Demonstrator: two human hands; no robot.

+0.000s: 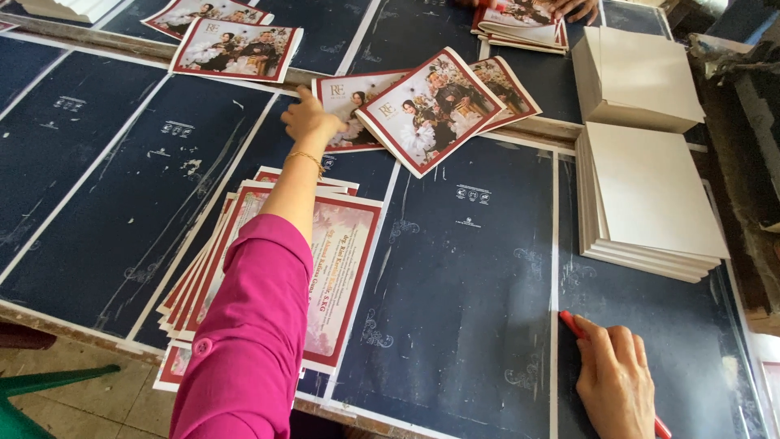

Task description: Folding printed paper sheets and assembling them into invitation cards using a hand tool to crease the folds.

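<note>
My left hand [311,119], on a magenta-sleeved arm with a thin gold bracelet, reaches across the dark blue table [122,203] and its fingers rest on the edge of a printed photo sheet [345,102] in a fanned pile. A red-bordered photo card [426,110] lies on top of that pile. Below my arm sits a fanned stack of red-bordered printed sheets [345,252]. My right hand [615,378] lies low at the near right, closed on a red pen [572,324] that rests on the table.
Two stacks of blank cream boards [650,195] [634,77] stand at the right. More photo sheets [236,49] lie at the back left. Another person's hand [569,8] rests on a pile of cards [524,31] at the far edge. A green chair [32,390] is at the lower left.
</note>
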